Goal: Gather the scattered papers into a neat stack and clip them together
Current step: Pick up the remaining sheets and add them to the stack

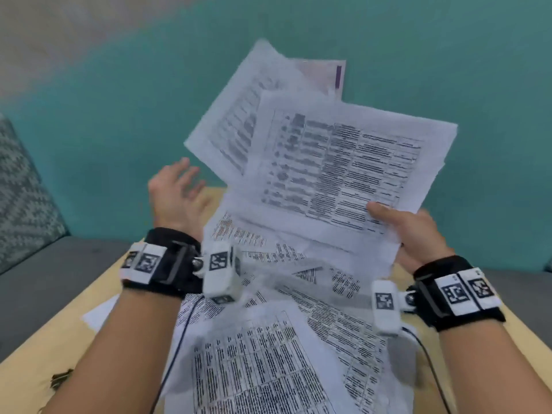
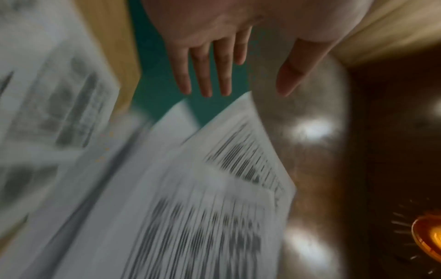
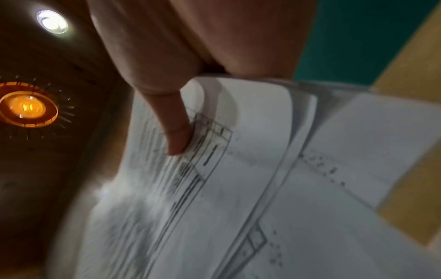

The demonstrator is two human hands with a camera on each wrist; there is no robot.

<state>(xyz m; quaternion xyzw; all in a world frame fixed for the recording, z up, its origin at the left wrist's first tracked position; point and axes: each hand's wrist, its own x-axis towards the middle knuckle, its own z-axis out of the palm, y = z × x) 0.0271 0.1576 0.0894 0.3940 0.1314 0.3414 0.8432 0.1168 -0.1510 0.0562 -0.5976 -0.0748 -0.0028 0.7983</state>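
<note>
My right hand (image 1: 409,231) holds a loose, fanned bundle of printed papers (image 1: 334,162) raised above the table, gripping it at its lower right corner with the thumb on top. In the right wrist view the thumb (image 3: 176,132) presses on the held papers (image 3: 214,188). My left hand (image 1: 176,189) is lifted to the left of the bundle, fingers straight and spread, holding nothing. In the left wrist view my left hand (image 2: 214,62) hovers just above the corner of the held papers (image 2: 203,198). More printed sheets (image 1: 268,354) lie scattered on the wooden table (image 1: 44,360) below.
A small dark clip (image 1: 61,377) lies near the table's front left edge. A grey sofa with a patterned cushion (image 1: 21,198) stands at the left. The teal floor (image 1: 119,115) spreads beyond the table. Cables run from both wristbands across the papers.
</note>
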